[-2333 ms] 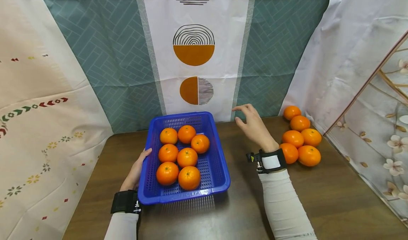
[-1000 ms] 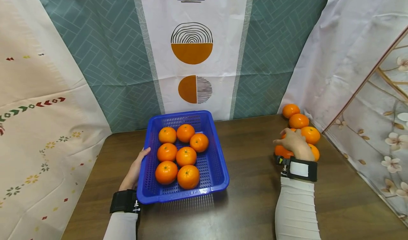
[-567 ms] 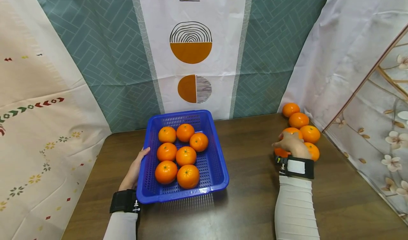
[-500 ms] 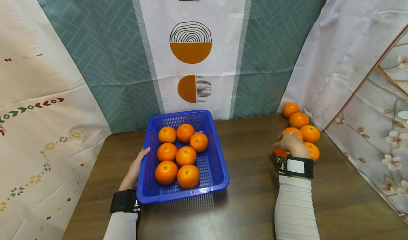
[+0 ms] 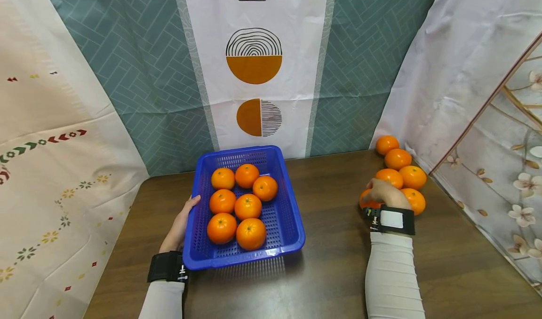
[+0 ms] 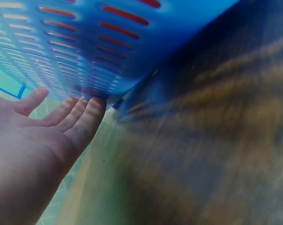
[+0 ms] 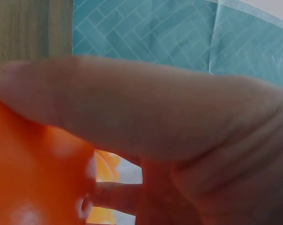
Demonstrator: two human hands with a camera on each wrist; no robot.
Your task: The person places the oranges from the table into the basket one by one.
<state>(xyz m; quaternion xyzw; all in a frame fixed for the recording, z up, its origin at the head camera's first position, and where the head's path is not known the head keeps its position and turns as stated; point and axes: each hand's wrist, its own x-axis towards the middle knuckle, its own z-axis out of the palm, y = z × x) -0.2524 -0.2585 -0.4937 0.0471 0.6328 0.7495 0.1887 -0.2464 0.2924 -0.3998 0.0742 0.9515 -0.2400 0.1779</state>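
A blue perforated basket (image 5: pixel 296 215) holding several oranges (image 5: pixel 248 206) stands left of the middle in the head view. The left hand (image 5: pixel 179 225) is at its left side, thumb on the rim; in the left wrist view the straight fingers (image 6: pixel 87 117) touch the basket's perforated wall (image 6: pixel 62 51) from outside. At the right, the right hand (image 5: pixel 386 194) grips an orange (image 5: pixel 365 200) at the near left of a group. In the right wrist view the thumb (image 7: pixel 132 103) lies along that orange (image 7: pixel 33 173), with another finger on its far side.
Several loose oranges (image 5: pixel 413 177) lie beside and behind the right hand, by the table's right edge. Brown table surface (image 5: pixel 330 206) lies between basket and right hand. A patterned cloth (image 5: pixel 355 74) hangs behind the table, with light patterned cloths at both sides.
From above the table right of the basket, the right hand has moved right to the loose oranges and taken hold of one, which has shifted slightly left. The left hand has stayed at the basket.
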